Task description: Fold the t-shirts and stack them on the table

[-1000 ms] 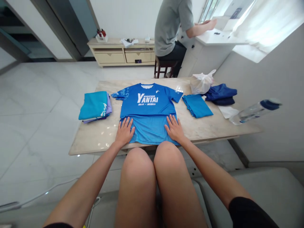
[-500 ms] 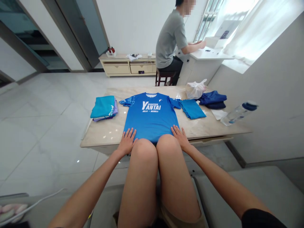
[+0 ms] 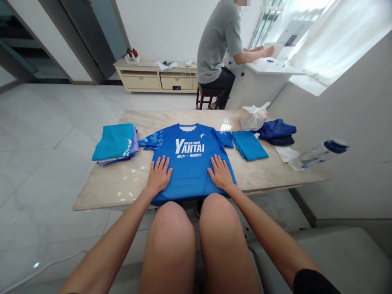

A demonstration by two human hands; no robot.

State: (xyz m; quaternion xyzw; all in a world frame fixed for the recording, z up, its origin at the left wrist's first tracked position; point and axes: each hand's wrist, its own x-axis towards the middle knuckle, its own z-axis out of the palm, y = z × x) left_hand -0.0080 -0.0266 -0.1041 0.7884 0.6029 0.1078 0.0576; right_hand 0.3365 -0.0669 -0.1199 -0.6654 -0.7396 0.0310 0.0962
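A blue T-shirt (image 3: 190, 175) with white "Marathon Yantai" lettering lies spread front side up on the marble-topped table (image 3: 113, 188). Its collar points away from me and its hem reaches over the near edge. My left hand (image 3: 159, 175) rests flat on the left side of the shirt body, fingers stretched out. On the right side, my right hand (image 3: 221, 173) lies flat in the same way, fingers spread. Beyond the left sleeve sits a stack of folded teal and purple clothes (image 3: 114, 143). A folded teal garment (image 3: 249, 145) touches or nearly touches the right sleeve.
Dark blue clothes (image 3: 277, 131), a white plastic bag (image 3: 255, 116), a white paper (image 3: 286, 153) and a clear water bottle (image 3: 318, 155) are on the table's right. A person (image 3: 219, 45) sits on a stool at a white desk. Behind stands a low cabinet (image 3: 143, 79).
Both my hands have slid from the hem up onto the shirt body, away from me. The view has shifted, so the table appears larger. The seated person's hands have moved slightly.
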